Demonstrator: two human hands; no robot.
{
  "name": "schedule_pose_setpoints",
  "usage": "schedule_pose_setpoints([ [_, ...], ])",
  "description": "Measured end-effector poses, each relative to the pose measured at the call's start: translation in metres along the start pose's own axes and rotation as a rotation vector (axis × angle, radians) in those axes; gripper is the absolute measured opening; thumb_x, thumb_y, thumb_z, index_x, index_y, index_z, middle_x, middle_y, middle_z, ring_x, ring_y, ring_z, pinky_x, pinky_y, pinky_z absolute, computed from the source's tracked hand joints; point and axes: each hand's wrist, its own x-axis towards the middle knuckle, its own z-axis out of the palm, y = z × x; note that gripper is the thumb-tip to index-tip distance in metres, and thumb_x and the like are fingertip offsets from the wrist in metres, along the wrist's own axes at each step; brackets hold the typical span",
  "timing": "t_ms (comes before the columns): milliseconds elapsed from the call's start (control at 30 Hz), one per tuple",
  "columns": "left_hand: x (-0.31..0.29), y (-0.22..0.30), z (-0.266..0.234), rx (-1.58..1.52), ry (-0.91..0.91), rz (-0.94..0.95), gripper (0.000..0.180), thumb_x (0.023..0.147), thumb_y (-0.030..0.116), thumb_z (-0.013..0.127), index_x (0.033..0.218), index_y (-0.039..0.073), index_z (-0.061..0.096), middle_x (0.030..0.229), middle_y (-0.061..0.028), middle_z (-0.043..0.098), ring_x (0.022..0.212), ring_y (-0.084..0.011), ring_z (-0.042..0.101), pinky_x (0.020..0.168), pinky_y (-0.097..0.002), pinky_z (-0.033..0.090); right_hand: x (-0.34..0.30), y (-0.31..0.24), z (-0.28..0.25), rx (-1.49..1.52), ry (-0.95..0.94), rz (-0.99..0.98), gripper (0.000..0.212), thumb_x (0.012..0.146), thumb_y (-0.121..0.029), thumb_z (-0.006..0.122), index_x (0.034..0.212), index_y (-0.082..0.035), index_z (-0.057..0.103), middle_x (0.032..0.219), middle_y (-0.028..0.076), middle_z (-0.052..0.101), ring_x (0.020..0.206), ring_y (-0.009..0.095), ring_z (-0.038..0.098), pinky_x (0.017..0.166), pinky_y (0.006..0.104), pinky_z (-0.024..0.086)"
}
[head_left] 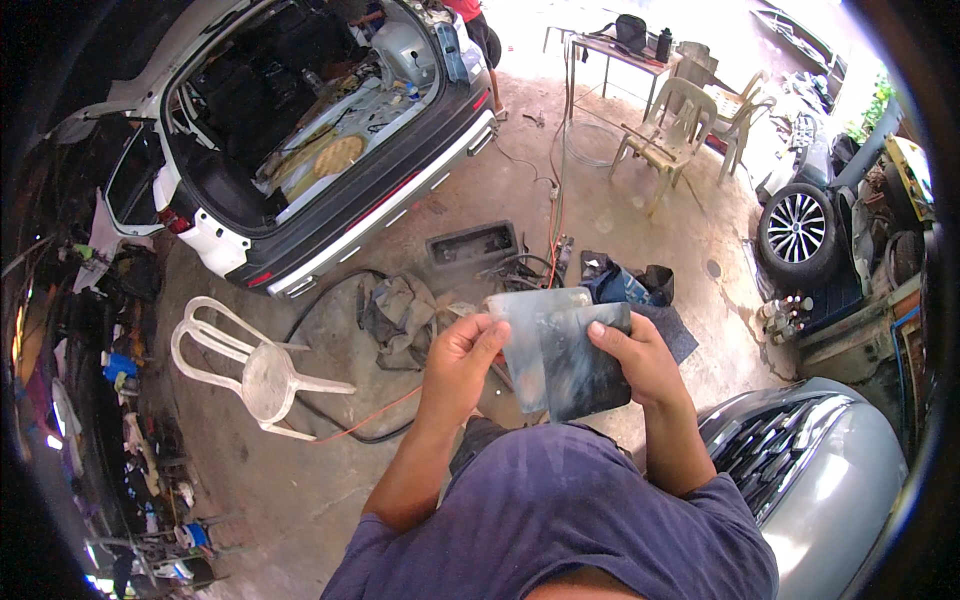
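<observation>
A pale translucent sheet (520, 360) is pinched by the nearly closed left hand (464, 352); a dark sheet (588, 370) is gripped, thumb on its face, by the partly curled right hand (643, 358). Sheets are overlapped before the shirt (590, 490).

Daylight glare upper right; dark, warped rim.

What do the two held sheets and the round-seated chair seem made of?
Pale sheet: probably plastic, hazy and seemingly translucent, with cloudy patches. Dark sheet: perhaps plastic or rubber, smooth with whitish smears. Round-seated chair: likely moulded plastic, dull and grimy, its legs and seat flowing together.
</observation>
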Motion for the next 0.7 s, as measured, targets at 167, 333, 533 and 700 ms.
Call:
schedule_pose_setpoints([
  [167, -0.008, -0.003, 0.005, 0.143, -0.016, -0.025, 0.016, 0.099, 0.019, 0.065, 0.099, 0.003, 0.069, 0.086, 0.0002, 0.069, 0.077, -0.0075, 0.062, 0.07, -0.0233, 0.05, 0.001, -0.002, -0.004, 0.074, 0.088, -0.01, 0.03, 0.095, -0.022, 0.069, 0.114, 0.001, 0.067, 0.103, 0.007, 0.071, 0.09, 0.015, 0.068, 0.082, 0.0303, 0.053],
  [333, -0.02, -0.013, 0.009, 0.158, -0.021, -0.018, 0.02, 0.1, 0.022, 0.065, 0.092, 0.004, 0.068, 0.078, 0.0005, 0.064, 0.072, -0.0063, 0.059, 0.064, -0.0225, 0.047, 0.008, -0.015, -0.018, 0.105, 0.234, -0.138, 0.028, 0.095, -0.022, 0.068, 0.112, 0.0, 0.066, 0.101, 0.007, 0.071, 0.086, 0.015, 0.068, 0.078, 0.0306, 0.054],
  [533, -0.021, 0.005, -0.009, 0.5, -0.095, -0.353, 0.027, 0.098, 0.027, 0.067, 0.113, 0.004, 0.066, 0.098, -0.006, 0.07, 0.089, -0.0126, 0.065, 0.078, -0.0274, 0.051, 0.004, -0.026, -0.03, 0.131, 0.314, -0.191, 0.029, 0.094, -0.022, 0.069, 0.112, 0.0, 0.066, 0.1, 0.007, 0.071, 0.086, 0.016, 0.068, 0.079, 0.0314, 0.055],
  [700, -0.023, 0.002, -0.01, 0.428, -0.268, 0.124, 0.067, 0.097, 0.028, 0.068, 0.152, 0.007, 0.036, 0.143, -0.0116, 0.05, 0.13, -0.0211, 0.049, 0.101, -0.0345, 0.046, -0.002, -0.021, -0.025, 0.1, 0.16, -0.181, 0.032, 0.093, -0.022, 0.069, 0.116, 0.001, 0.066, 0.103, 0.007, 0.071, 0.088, 0.016, 0.068, 0.081, 0.0319, 0.054],
])
